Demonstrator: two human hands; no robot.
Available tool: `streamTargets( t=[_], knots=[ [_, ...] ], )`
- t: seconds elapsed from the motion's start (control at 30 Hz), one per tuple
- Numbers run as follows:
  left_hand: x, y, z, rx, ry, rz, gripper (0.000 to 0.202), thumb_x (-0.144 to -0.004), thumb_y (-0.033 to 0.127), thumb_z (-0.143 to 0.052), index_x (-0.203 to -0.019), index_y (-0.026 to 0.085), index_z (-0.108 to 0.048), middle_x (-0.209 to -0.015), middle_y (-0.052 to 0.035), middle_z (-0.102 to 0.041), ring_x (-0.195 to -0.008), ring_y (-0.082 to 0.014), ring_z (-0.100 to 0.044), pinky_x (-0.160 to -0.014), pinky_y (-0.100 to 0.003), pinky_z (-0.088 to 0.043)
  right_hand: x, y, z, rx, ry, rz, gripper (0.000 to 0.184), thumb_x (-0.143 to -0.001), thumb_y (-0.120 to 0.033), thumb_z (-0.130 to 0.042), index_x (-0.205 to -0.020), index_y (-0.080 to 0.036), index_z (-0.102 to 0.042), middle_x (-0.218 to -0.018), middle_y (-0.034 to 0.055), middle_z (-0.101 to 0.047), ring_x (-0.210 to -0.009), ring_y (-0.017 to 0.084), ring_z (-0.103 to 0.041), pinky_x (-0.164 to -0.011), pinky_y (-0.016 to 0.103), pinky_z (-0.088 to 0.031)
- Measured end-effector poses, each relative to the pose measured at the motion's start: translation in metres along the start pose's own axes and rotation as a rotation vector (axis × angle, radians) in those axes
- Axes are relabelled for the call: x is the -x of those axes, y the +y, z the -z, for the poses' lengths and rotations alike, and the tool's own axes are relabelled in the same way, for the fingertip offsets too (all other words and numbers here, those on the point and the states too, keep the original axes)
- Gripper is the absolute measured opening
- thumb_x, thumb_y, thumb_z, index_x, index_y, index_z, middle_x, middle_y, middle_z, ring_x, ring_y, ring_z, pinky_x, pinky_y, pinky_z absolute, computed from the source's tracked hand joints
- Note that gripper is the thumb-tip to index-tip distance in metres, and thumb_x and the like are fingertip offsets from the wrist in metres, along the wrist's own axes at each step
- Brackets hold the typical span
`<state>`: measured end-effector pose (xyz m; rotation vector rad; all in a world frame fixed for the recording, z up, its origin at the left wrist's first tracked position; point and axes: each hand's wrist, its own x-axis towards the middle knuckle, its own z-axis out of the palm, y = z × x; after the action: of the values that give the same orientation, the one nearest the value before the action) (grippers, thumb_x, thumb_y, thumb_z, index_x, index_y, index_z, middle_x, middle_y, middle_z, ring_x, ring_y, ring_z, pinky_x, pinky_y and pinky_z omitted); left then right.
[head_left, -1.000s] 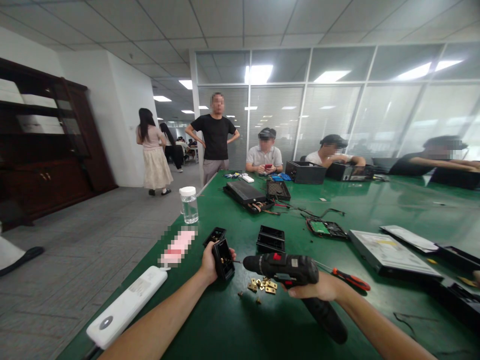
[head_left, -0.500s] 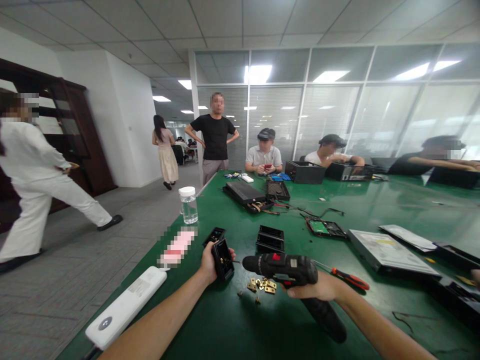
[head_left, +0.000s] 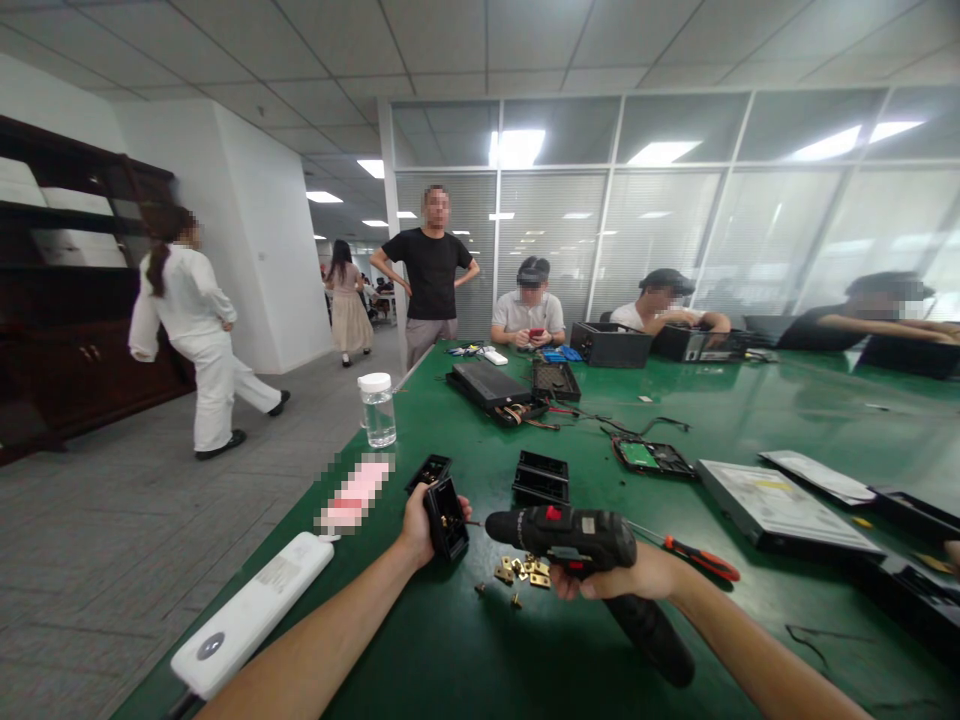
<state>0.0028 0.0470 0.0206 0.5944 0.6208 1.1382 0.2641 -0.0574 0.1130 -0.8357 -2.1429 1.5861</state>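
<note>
My left hand (head_left: 417, 525) is closed round a small black plastic housing (head_left: 447, 517) and holds it upright on the green table (head_left: 465, 650). My right hand (head_left: 637, 577) grips a black cordless screwdriver (head_left: 570, 540). Its tip points left into the open face of the housing. Several small brass parts (head_left: 525, 572) lie on the table just below the tool. A second black housing piece (head_left: 429, 470) lies behind my left hand, and a black tray-like part (head_left: 541, 477) sits a little further back.
A white power strip (head_left: 251, 612) lies near the table's left edge, a water bottle (head_left: 377, 408) beyond it. A red-handled screwdriver (head_left: 694, 556), a circuit board (head_left: 649, 456) and flat black boxes (head_left: 780, 510) lie to the right. Other people sit at the far end; some walk at left.
My hands, the housing and the screwdriver have stayed almost still. A person in white has walked across the floor at left, away from me; another person has moved further down the corridor.
</note>
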Motion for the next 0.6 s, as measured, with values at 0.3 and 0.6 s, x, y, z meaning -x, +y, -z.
streamTargets(
  t=[0.3, 0.6],
  knots=[
    [0.000, -0.001, 0.000, 0.041, 0.041, 0.011, 0.038, -0.067, 0.036, -0.036, -0.070, 0.004, -0.057, -0.066, -0.0143, -0.060, -0.066, -0.0229, -0.057, -0.062, -0.034, -0.042, 0.003, 0.009, 0.004, 0.167, 0.068, -0.075, 0.026, -0.066, -0.021, -0.047, -0.091, -0.026, -0.054, -0.088, 0.0028, -0.055, -0.082, 0.015, -0.052, -0.073, 0.026, -0.042],
    [-0.001, -0.001, 0.001, 0.019, 0.018, -0.001, 0.040, -0.066, 0.038, -0.036, -0.070, 0.004, -0.056, -0.068, -0.0160, -0.059, -0.067, -0.0245, -0.057, -0.062, -0.036, -0.042, 0.001, 0.024, 0.001, 0.251, 0.196, -0.035, 0.020, -0.063, -0.033, -0.049, -0.081, -0.026, -0.055, -0.077, 0.0028, -0.056, -0.071, 0.015, -0.054, -0.063, 0.024, -0.044]
  ],
)
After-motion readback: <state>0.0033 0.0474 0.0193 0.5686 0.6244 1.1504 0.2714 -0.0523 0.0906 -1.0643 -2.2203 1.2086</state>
